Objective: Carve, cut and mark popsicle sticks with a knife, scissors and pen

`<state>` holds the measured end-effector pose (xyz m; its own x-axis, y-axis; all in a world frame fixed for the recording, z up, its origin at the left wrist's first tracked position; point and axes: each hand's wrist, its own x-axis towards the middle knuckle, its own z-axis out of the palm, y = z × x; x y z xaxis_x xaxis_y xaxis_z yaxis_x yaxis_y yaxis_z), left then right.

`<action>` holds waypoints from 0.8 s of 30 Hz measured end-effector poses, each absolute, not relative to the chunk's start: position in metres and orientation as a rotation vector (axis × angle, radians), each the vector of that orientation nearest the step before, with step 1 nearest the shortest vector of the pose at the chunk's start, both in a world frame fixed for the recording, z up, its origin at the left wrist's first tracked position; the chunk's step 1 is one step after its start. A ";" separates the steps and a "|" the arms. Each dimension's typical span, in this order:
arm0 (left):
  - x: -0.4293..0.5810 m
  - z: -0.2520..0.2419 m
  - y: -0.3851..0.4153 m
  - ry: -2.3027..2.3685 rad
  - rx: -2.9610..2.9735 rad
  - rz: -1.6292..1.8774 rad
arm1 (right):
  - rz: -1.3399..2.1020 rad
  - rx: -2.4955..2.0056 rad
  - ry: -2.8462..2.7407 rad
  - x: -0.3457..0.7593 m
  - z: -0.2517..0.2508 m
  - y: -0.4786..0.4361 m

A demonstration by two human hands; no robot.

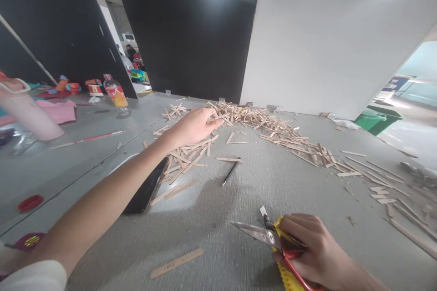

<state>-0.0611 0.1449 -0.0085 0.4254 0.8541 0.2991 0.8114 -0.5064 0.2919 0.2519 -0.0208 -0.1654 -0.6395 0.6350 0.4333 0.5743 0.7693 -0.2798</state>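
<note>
My left hand [194,125] reaches far across the grey table, fingers pinched together at the edge of a long heap of wooden craft sticks [259,120]; whether a stick is between the fingertips I cannot make out. My right hand [312,248] rests near the front edge, closed around red-handled scissors [269,236] whose blades point left, lying over a yellow ruler-like strip [288,277]. A single flat stick [175,263] lies at the front. More cut sticks [186,159] are scattered under my left forearm.
A black pen [230,173] lies mid-table and a dark phone [148,186] sits under my left arm. At the left stand a drink bottle [116,94], a pink roll [29,111] and a red lid [30,202]. Black and white panels wall the back; a green bin [375,120] is at the right.
</note>
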 end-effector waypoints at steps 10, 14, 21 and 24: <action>-0.034 -0.046 0.165 1.550 2.463 0.578 | 0.155 -0.934 -2.424 0.249 -0.164 -0.022; 0.001 -0.077 0.197 1.537 2.438 0.381 | 0.131 -0.952 -2.410 0.247 -0.163 -0.020; 0.028 -0.113 0.212 1.553 2.384 0.153 | 0.177 -0.617 -2.355 0.246 -0.154 -0.029; 0.029 -0.113 0.205 1.555 2.371 0.130 | 0.329 -0.528 -2.470 0.238 -0.154 -0.034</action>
